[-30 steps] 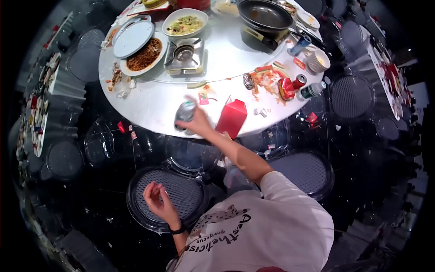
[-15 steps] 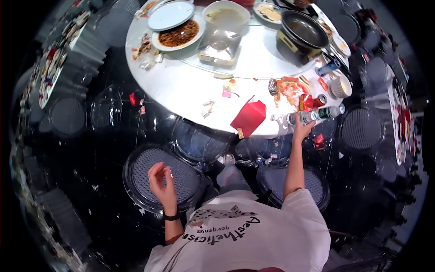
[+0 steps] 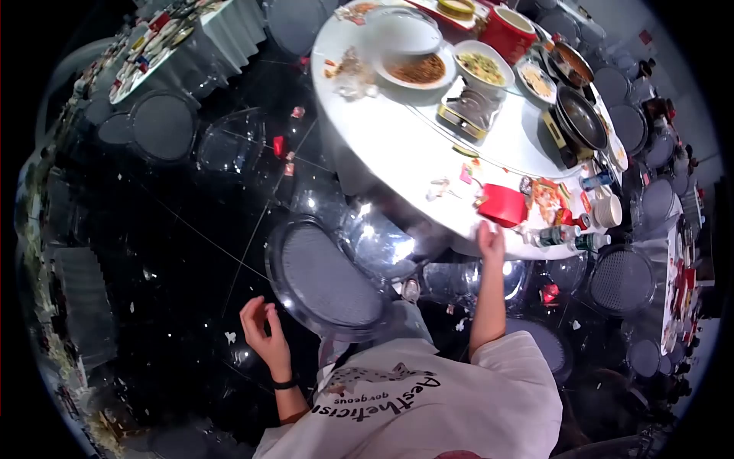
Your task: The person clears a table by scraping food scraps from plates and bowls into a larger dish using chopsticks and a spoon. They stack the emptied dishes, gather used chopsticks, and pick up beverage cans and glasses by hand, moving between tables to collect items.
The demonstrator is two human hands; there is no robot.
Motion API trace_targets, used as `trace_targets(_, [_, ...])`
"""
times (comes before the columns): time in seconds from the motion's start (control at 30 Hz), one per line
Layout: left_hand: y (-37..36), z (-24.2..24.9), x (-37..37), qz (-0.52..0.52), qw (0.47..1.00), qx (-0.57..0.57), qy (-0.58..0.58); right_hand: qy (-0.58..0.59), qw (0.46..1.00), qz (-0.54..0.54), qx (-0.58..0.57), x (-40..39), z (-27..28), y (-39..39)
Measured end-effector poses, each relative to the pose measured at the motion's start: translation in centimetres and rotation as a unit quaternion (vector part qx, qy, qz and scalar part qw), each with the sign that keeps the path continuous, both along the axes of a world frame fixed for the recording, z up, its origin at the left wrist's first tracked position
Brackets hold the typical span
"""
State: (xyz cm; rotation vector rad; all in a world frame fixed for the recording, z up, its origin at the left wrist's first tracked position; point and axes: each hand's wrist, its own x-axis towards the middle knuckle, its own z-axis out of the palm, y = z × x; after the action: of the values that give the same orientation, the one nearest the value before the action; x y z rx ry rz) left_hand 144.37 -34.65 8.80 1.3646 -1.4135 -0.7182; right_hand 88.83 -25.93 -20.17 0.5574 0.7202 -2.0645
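My right hand (image 3: 491,241) is raised at the near edge of the round table, its fingers slightly apart and nothing visible in them. Just beyond its fingertips lies a red box (image 3: 503,205). Two plastic bottles, a clear one (image 3: 556,236) and a greenish one (image 3: 592,242), lie on their sides right of that hand. Low on the left, my left hand (image 3: 264,333) hangs over the dark floor with loosely bent fingers and holds nothing. A chair (image 3: 325,275) with a grey seat stands between my hands.
The white table (image 3: 397,141) carries a plate of dark food (image 3: 419,69), a portable stove (image 3: 470,109), a black pan (image 3: 581,118), stacked cups (image 3: 607,208) and food scraps (image 3: 547,197). Red litter (image 3: 278,146) lies on the floor. Another laid table (image 3: 222,34) stands at the upper left.
My right hand has let go of the clear bottle and moved left to the red box. The view has turned, shifting the table up and right. My left hand stays empty.
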Motion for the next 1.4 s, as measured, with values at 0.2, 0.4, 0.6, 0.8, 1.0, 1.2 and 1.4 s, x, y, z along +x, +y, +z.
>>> trace_targets(0.2, [-4.3, -3.9, 18.5, 0.002, 0.995, 0.065, 0.072, 0.075, 0.981, -0.052, 0.173, 12.9, 9.0, -3.8])
trace_targets(0.4, [-13.1, -2.4, 30.1, 0.035, 0.991, 0.085, 0.094, 0.066, 0.988, 0.034, 0.137, 25.0, 11.3, -4.6])
trace_targets(0.6, [-26.6, -9.7, 27.6, -0.244, 0.958, 0.139, -0.049, 0.083, 0.983, 0.019, 0.162, 32.1, 15.8, -7.6])
trace_targets(0.8, [-43.5, -10.8, 18.9, -0.577, 0.786, 0.193, -0.108, 0.088, 0.983, -0.043, 0.158, 31.9, 15.1, -16.2])
trace_targets(1.0, [-65.8, -16.9, 20.4, -0.388, 0.833, 0.119, -0.377, 0.061, 0.988, 0.038, 0.135, 30.7, 10.7, -33.2])
trace_targets(1.2, [-72.7, -17.8, 34.6, -0.267, 0.8, 0.261, -0.47, 0.077, 0.959, 0.241, 0.126, 34.1, 13.7, -52.1])
trace_targets(1.4, [-80.4, -19.7, 32.7, -0.194, 0.862, 0.344, -0.319, 0.098, 0.968, 0.129, 0.194, 30.9, 17.9, -61.7])
